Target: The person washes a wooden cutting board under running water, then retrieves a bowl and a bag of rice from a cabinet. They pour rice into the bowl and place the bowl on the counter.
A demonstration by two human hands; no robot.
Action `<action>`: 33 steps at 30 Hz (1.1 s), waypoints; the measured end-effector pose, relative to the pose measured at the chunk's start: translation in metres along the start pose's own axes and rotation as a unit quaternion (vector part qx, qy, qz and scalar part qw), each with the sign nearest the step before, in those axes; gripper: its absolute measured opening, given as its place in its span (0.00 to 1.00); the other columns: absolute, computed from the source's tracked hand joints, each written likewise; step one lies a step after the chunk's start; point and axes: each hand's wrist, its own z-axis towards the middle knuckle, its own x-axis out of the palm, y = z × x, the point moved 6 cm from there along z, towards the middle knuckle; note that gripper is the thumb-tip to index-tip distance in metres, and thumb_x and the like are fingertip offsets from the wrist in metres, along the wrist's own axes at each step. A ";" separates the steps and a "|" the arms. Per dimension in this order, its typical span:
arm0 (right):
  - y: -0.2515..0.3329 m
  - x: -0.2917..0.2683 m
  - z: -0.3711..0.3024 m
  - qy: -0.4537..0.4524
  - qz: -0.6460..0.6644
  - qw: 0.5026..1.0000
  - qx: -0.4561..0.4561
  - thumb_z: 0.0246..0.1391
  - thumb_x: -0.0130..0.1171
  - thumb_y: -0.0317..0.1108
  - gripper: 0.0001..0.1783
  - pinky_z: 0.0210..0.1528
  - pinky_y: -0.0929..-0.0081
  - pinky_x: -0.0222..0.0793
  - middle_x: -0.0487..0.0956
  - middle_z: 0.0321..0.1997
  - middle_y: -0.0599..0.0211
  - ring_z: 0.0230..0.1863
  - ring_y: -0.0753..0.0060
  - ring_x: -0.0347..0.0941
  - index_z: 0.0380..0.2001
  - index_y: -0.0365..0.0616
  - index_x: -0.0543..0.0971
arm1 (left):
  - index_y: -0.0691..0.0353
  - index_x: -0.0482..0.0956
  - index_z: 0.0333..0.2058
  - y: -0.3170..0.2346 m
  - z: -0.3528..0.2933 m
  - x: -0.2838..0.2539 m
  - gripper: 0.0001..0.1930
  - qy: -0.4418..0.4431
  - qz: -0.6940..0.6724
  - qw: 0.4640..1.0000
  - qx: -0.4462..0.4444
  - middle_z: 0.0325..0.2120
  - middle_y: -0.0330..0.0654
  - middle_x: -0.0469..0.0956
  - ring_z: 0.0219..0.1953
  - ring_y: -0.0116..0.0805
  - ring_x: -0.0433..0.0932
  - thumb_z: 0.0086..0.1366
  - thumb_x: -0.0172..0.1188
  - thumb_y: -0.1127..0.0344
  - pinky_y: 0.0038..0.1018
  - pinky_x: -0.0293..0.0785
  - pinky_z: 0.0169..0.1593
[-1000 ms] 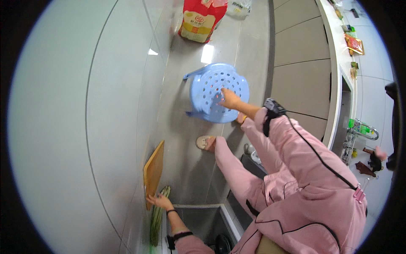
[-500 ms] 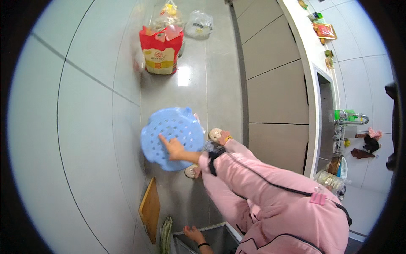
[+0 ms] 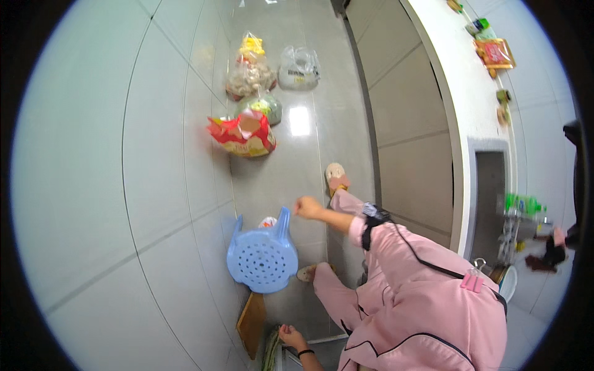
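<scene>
A light blue plastic stool (image 3: 262, 261) with a perforated seat stands tipped by the tiled wall, its seat toward me and two legs pointing away. My right hand (image 3: 309, 208) is just beside one leg, apart from it, with its fingers curled in and slightly blurred. Nothing shows in it. Lower down, my left hand (image 3: 292, 337) hangs near a bundle of long green vegetables (image 3: 271, 347), its fingers loosely bent and holding nothing visible. Behind the stool, a small white and red item (image 3: 268, 222) is partly hidden.
A wooden board (image 3: 252, 324) leans by the wall. Farther off on the floor are a red bag (image 3: 249, 135), a bag of greens (image 3: 263, 106), a bulging clear bag (image 3: 250, 77) and a white plastic bag (image 3: 299, 69). To the right runs a white counter (image 3: 433, 43) with a sink (image 3: 490, 204).
My right hand has come off the stool's seat and moved right, past its leg. The stool has tipped, so its legs now show. My view has shifted too.
</scene>
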 end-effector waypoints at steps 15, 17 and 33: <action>-0.122 -0.531 0.126 -0.348 0.546 0.758 0.078 0.52 0.60 0.23 0.19 0.46 0.73 0.73 0.77 0.49 0.54 0.47 0.68 0.74 0.49 0.38 0.75 | 0.69 0.71 0.50 -0.570 -0.083 0.257 0.17 0.176 0.004 0.907 0.382 0.54 0.49 0.66 0.50 0.39 0.72 0.61 0.56 0.75 0.31 0.73 0.51; -0.156 -0.564 0.125 -0.446 0.696 0.560 0.054 0.52 0.57 0.18 0.25 0.51 0.70 0.72 0.72 0.54 0.52 0.51 0.65 0.72 0.55 0.37 0.69 | 0.69 0.71 0.50 -0.598 -0.077 0.267 0.17 0.216 -0.072 0.917 0.327 0.57 0.48 0.64 0.51 0.38 0.72 0.61 0.54 0.77 0.29 0.73 0.50; -0.173 -0.636 0.046 -0.600 0.777 0.138 -0.135 0.54 0.45 0.14 0.21 0.64 0.56 0.64 0.69 0.58 0.45 0.61 0.48 0.65 0.52 0.25 0.66 | 0.67 0.74 0.45 -0.883 -0.099 0.465 0.12 0.379 0.101 0.746 0.538 0.52 0.48 0.71 0.49 0.37 0.75 0.62 0.53 0.79 0.30 0.72 0.51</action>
